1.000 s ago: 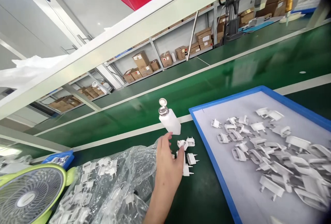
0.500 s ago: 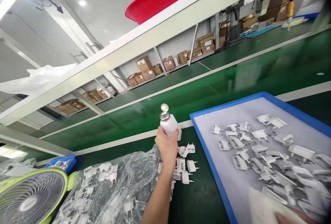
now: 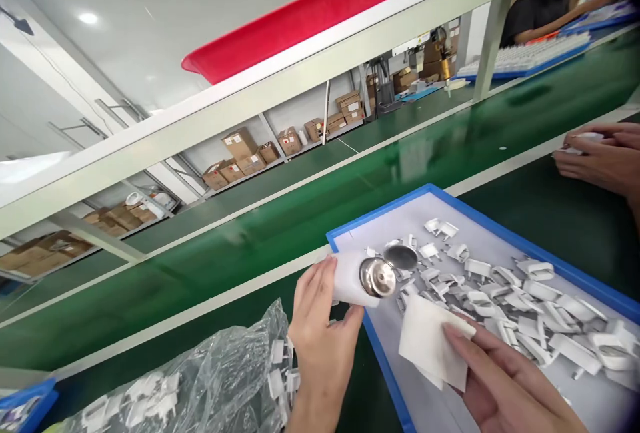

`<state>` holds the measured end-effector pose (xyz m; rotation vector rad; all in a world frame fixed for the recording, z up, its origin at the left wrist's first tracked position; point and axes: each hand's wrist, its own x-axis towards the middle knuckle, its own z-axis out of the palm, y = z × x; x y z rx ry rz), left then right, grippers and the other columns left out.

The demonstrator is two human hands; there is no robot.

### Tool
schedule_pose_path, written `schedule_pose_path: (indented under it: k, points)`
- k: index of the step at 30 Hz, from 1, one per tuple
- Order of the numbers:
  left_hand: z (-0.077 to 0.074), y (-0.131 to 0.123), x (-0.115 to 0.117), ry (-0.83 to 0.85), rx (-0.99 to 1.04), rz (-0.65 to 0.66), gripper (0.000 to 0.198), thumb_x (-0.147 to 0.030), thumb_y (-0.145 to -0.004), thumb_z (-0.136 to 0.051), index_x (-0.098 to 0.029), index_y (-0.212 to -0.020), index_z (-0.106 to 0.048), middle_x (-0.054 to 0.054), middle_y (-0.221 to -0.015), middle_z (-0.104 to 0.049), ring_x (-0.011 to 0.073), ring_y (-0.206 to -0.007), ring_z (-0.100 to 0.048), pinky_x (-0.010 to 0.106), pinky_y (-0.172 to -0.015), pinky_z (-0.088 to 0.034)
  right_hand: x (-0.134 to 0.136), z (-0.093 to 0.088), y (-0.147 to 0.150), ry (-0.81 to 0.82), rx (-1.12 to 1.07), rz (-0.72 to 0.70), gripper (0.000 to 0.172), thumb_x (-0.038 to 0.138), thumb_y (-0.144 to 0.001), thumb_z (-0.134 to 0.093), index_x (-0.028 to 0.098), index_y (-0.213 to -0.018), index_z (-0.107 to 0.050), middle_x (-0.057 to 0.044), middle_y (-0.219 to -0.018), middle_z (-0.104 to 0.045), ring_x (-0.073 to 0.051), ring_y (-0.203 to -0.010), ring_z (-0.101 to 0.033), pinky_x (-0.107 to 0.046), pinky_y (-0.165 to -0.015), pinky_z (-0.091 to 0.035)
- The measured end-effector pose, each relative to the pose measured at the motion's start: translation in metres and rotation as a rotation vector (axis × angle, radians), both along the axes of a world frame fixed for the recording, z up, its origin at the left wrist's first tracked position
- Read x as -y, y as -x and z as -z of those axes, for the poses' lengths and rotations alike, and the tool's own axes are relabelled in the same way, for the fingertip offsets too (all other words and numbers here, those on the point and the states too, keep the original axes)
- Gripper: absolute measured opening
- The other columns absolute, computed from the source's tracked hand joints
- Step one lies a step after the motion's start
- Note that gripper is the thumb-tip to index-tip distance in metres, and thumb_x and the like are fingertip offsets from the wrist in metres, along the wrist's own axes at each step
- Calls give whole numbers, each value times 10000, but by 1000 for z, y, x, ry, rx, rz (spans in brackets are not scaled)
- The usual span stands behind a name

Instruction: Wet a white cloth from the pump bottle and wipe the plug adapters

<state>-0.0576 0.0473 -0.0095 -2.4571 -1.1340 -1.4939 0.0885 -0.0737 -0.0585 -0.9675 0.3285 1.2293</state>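
My left hand [image 3: 320,333] grips a white bottle [image 3: 350,277] with a shiny metal pump top [image 3: 377,277], lifted and tipped on its side, top pointing right. My right hand [image 3: 505,379] holds a folded white cloth pad [image 3: 430,339] just below and right of the bottle's top, over the blue tray's [image 3: 575,273] near corner. The tray's grey liner carries several white plug pieces [image 3: 500,286].
A clear plastic bag [image 3: 200,379] of more white plug pieces lies at lower left on the green belt [image 3: 280,226]. Another person's hands [image 3: 600,159] work at the right edge. A white frame rail [image 3: 250,99] and a red bin [image 3: 310,16] sit overhead; shelves of cartons stand behind.
My left hand closed on the standing bottle, lifted it and tipped it sideways toward the tray. My right hand came in with the white pad. The view swung right; the green fan left view.
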Motion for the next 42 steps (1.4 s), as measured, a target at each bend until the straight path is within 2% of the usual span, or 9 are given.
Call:
schedule_pose_path:
  k: [3,6,9,13,22,26,31,37,42]
  points:
    - [1,-1,3,-121,-69,69,478,-22,-815,-717,-144,-1273,-660,120,-1192,-733,276,-1163,-640,405,-1013,-545,-8,-19,-2,-35,-2,16,625,315,-559,-968,240,-1100,-665,-46,-1224,-712,-260,-1078,-703,-215,-791,-644]
    - [-2,1,3,-183,-131,80,449,6,-825,-719,-126,-1252,-673,150,-1210,-723,289,-1179,-627,432,-1022,-533,-13,-36,0,-63,-15,63,615,323,-511,-984,234,-1042,-687,-45,-1229,-708,-261,-1113,-688,-198,-786,-635]
    - [-6,3,3,-238,-156,87,457,19,-821,-724,-125,-1252,-677,163,-1204,-723,303,-1167,-631,455,-1009,-535,-14,-45,4,-89,-16,106,613,317,-475,-993,212,-1007,-706,-56,-1210,-713,-276,-1116,-684,-223,-789,-639]
    - [-10,4,4,-265,-188,106,479,32,-819,-720,-145,-1261,-676,165,-1220,-719,318,-1167,-632,486,-993,-534,-16,-48,9,-139,-17,92,661,329,-489,-988,189,-1070,-706,-82,-1165,-725,-291,-1085,-695,-273,-802,-646]
    - [-19,3,4,-359,-268,144,480,85,-780,-739,-105,-1218,-688,212,-1197,-723,352,-1171,-636,543,-969,-535,-15,-45,13,-225,10,13,517,379,-675,-904,179,-1102,-691,-65,-1194,-717,-232,-1154,-664,-231,-908,-595]
    - [-20,3,3,-371,-298,133,465,87,-787,-732,-97,-1211,-689,218,-1190,-726,353,-1162,-643,557,-974,-532,-17,-41,15,-215,-21,43,551,373,-635,-926,167,-1091,-695,-80,-1140,-732,-249,-1093,-691,-259,-861,-617]
    - [-22,5,2,-388,-333,127,476,101,-775,-738,-78,-1214,-688,231,-1197,-721,361,-1167,-639,562,-976,-530,-19,-40,19,-313,-3,30,460,390,-721,-869,185,-1101,-710,-62,-1129,-734,-221,-1098,-686,-220,-829,-606]
    - [-25,5,3,-418,-334,140,472,123,-756,-747,-70,-1184,-701,242,-1192,-723,381,-1160,-649,586,-949,-540,-16,-53,21,-222,-22,27,433,341,-724,-869,166,-1082,-702,-66,-1101,-740,-216,-1064,-697,-221,-814,-606]
    - [-27,3,4,-435,-325,137,459,131,-744,-758,-65,-1157,-712,242,-1172,-733,387,-1140,-663,597,-937,-550,-15,-54,20,-187,-56,27,432,304,-750,-853,142,-1109,-677,-90,-1117,-737,-208,-1047,-704,-212,-808,-606]
